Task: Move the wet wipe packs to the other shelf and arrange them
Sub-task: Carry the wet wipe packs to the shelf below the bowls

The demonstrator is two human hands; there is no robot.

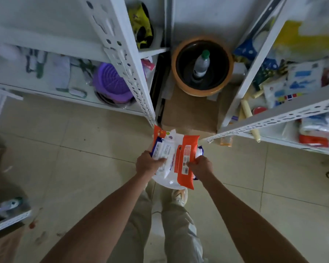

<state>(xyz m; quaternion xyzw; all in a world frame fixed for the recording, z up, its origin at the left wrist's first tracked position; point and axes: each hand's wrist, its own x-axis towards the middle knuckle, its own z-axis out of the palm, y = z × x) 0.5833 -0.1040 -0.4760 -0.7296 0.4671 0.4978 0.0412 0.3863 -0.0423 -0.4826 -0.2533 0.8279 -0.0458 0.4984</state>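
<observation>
I hold a bundle of several wet wipe packs (176, 154) in front of me, above the tiled floor between two white shelf units. The packs are orange, white and blue, stacked loosely on edge. My left hand (148, 164) grips the white and blue packs on the bundle's left side. My right hand (199, 166) clamps the orange pack (186, 160) on the right side. More orange packs (313, 140) lie on the low right shelf (270, 143). The left shelf unit (110, 44) stands at the upper left.
An orange-rimmed pot (201, 65) holding a plastic bottle (201, 63) stands on cardboard (190, 112) in the corner between the shelves. A purple basket (112, 82) sits on the low left shelf. The right shelves hold bags and packets. My legs and shoe are below.
</observation>
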